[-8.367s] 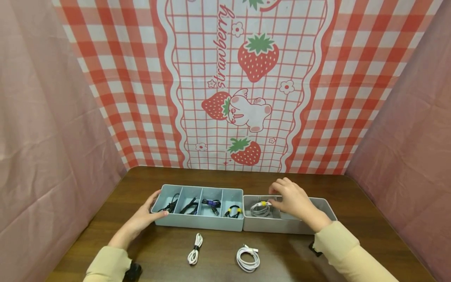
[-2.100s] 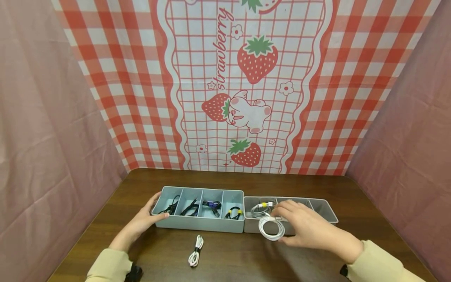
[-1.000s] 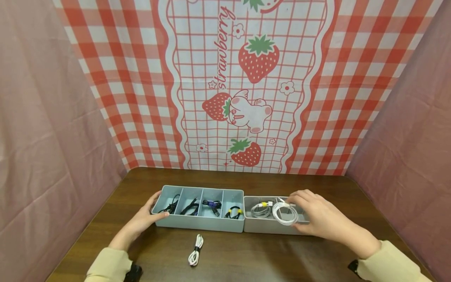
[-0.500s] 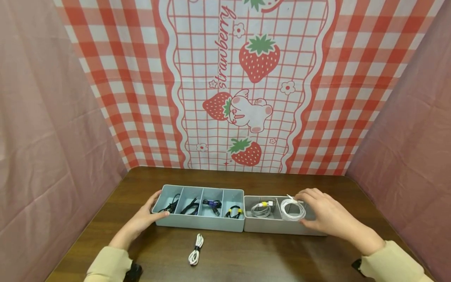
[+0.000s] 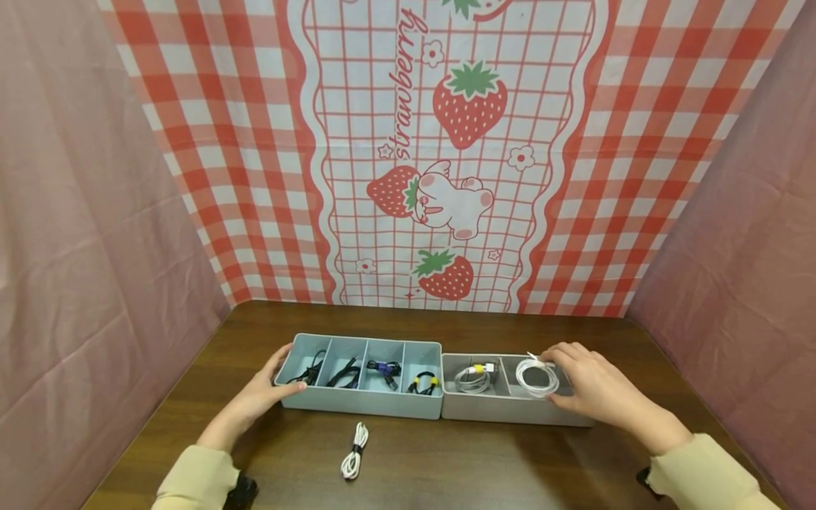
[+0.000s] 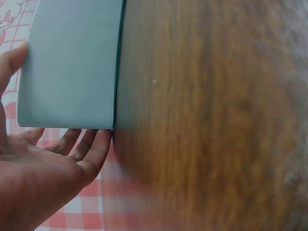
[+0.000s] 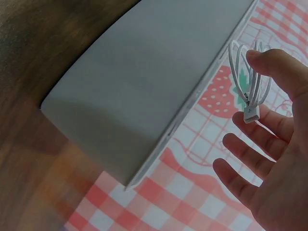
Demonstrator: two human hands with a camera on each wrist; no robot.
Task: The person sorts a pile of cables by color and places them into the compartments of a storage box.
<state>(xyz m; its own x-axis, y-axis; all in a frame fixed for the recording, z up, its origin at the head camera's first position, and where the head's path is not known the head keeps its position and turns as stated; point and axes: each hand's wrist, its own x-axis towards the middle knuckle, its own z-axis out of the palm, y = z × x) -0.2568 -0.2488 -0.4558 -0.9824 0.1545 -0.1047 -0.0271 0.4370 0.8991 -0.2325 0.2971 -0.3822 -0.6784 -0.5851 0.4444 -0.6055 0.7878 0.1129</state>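
My left hand (image 5: 255,397) grips the left end of a light blue divided box (image 5: 363,405). Its thumb lies on the front rim, and the left wrist view has the other fingers against the end wall. Between thumb and fingers, my right hand (image 5: 596,389) pinches a coiled white USB cable (image 7: 252,86). In the head view that coil hangs at the opening of a grey divided box (image 5: 503,409), right of a divider. A coiled grey cable (image 5: 470,386) with a yellow tie lies at the box's left end. The hand hides the grey box's right end.
The boxes stand end to end on the brown table (image 5: 433,460). Black cables (image 5: 344,375), some with purple or yellow ties, lie in the blue box's compartments. A white cable bundle (image 5: 354,452) with a black tie rests in front. A checked curtain (image 5: 255,177) hangs behind.
The white USB cable has gone from the table, in the oldest frame, into my right hand, then rightward along the grey box and slightly up. My left hand stays at the blue box.
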